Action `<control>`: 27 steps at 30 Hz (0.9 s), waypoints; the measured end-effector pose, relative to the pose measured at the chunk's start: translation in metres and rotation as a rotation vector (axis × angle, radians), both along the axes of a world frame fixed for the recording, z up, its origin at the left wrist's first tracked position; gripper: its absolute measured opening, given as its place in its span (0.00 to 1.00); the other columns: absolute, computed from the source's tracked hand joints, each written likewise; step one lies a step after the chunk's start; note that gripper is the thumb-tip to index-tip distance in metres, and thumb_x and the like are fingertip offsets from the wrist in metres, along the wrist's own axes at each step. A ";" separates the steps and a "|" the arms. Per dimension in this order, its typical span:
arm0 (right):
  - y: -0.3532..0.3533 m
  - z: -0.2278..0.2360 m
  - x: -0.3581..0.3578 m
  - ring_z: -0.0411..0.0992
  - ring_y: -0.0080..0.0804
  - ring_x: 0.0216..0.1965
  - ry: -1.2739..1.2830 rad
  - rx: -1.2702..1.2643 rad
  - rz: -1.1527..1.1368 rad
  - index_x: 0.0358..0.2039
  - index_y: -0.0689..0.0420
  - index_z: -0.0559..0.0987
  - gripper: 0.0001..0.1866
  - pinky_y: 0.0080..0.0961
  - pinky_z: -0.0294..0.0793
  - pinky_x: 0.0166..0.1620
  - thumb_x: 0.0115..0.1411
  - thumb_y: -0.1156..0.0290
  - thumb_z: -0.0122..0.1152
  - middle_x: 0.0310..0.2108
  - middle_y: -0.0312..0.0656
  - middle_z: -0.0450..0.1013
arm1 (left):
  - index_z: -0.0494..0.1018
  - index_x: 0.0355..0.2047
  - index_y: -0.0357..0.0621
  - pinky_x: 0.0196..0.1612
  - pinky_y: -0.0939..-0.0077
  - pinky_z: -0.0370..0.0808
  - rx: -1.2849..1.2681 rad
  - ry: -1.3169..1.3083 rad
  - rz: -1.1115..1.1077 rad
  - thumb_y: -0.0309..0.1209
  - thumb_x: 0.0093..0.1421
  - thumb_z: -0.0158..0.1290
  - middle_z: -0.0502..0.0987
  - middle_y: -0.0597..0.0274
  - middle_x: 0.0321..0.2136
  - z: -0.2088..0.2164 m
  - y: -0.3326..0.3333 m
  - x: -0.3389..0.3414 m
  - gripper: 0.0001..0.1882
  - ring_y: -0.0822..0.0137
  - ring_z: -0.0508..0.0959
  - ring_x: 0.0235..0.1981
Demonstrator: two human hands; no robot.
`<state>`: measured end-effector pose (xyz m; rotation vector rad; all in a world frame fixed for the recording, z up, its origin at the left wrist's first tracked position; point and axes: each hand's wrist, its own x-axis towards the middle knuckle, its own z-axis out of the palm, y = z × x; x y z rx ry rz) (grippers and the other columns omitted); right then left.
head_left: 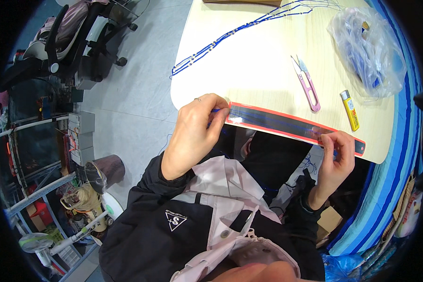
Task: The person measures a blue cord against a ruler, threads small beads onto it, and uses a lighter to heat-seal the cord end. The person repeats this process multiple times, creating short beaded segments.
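Observation:
A long dark strip with a red border (268,120) lies along the near edge of the table, like a ruler. At its left end my left hand (192,129) is closed, thumb and forefinger pinching a thin blue cord (215,110). The cord runs faintly along the strip toward my right hand (336,157). That hand is closed too, its fingertips pinched over the strip's right part, where the cord seems to end; the exact grip is partly hidden. Beyond my hands, several strands of blue beaded cord (230,33) lie stretched diagonally across the table.
Pink-handled thread snips (308,89) and a yellow lighter (349,111) lie on the pale table (249,70). A clear plastic bag with blue contents (371,56) sits at the right. Leftward on the floor are a stroller-like wheeled frame (66,42) and a waste bin (110,171).

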<state>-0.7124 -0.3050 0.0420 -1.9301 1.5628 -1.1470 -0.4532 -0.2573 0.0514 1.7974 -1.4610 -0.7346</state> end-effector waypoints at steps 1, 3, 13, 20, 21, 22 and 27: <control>-0.001 0.000 -0.002 0.69 0.25 0.26 0.029 -0.025 0.008 0.25 0.63 0.74 0.05 0.17 0.66 0.29 0.48 0.82 0.62 0.25 0.40 0.70 | 0.71 0.30 0.31 0.25 0.84 0.68 -0.011 -0.021 -0.004 0.19 0.54 0.51 0.74 0.58 0.23 0.000 0.000 -0.001 0.03 0.75 0.73 0.22; -0.001 0.001 -0.005 0.69 0.26 0.27 0.074 -0.021 -0.001 0.25 0.63 0.74 0.05 0.18 0.68 0.29 0.48 0.82 0.62 0.26 0.41 0.71 | 0.70 0.30 0.31 0.25 0.84 0.68 -0.043 -0.045 -0.013 0.18 0.54 0.51 0.74 0.58 0.23 0.000 -0.001 -0.002 0.03 0.75 0.72 0.22; -0.003 0.001 -0.013 0.67 0.28 0.26 0.192 -0.068 -0.042 0.27 0.65 0.72 0.04 0.20 0.66 0.30 0.52 0.82 0.59 0.25 0.41 0.68 | 0.70 0.33 0.32 0.27 0.83 0.70 -0.005 -0.107 -0.042 0.18 0.54 0.50 0.73 0.58 0.24 0.000 -0.002 -0.002 0.05 0.74 0.73 0.23; -0.004 0.002 -0.017 0.67 0.27 0.26 0.164 0.014 -0.084 0.26 0.65 0.73 0.06 0.20 0.67 0.29 0.50 0.79 0.62 0.28 0.42 0.68 | 0.70 0.29 0.32 0.28 0.74 0.72 0.021 -0.064 -0.023 0.18 0.53 0.51 0.73 0.52 0.23 0.003 -0.003 -0.005 0.03 0.61 0.76 0.23; -0.004 0.001 -0.017 0.67 0.27 0.26 0.154 0.031 -0.091 0.26 0.65 0.73 0.06 0.20 0.67 0.29 0.50 0.80 0.62 0.28 0.42 0.68 | 0.69 0.29 0.31 0.27 0.75 0.72 0.026 -0.062 -0.014 0.18 0.53 0.51 0.73 0.52 0.23 0.004 -0.003 -0.005 0.03 0.62 0.76 0.23; -0.004 0.001 -0.017 0.66 0.27 0.26 0.147 0.022 -0.091 0.26 0.66 0.73 0.06 0.20 0.67 0.29 0.50 0.80 0.62 0.28 0.42 0.68 | 0.69 0.29 0.31 0.27 0.76 0.72 0.027 -0.039 -0.001 0.18 0.54 0.52 0.73 0.53 0.23 0.003 -0.004 -0.006 0.03 0.64 0.75 0.22; -0.003 0.000 -0.022 0.69 0.31 0.28 0.128 0.052 -0.091 0.28 0.65 0.73 0.04 0.23 0.70 0.29 0.52 0.81 0.60 0.31 0.45 0.66 | 0.69 0.30 0.31 0.25 0.80 0.70 0.002 -0.098 -0.022 0.19 0.54 0.52 0.73 0.54 0.22 0.001 -0.004 -0.005 0.04 0.69 0.73 0.20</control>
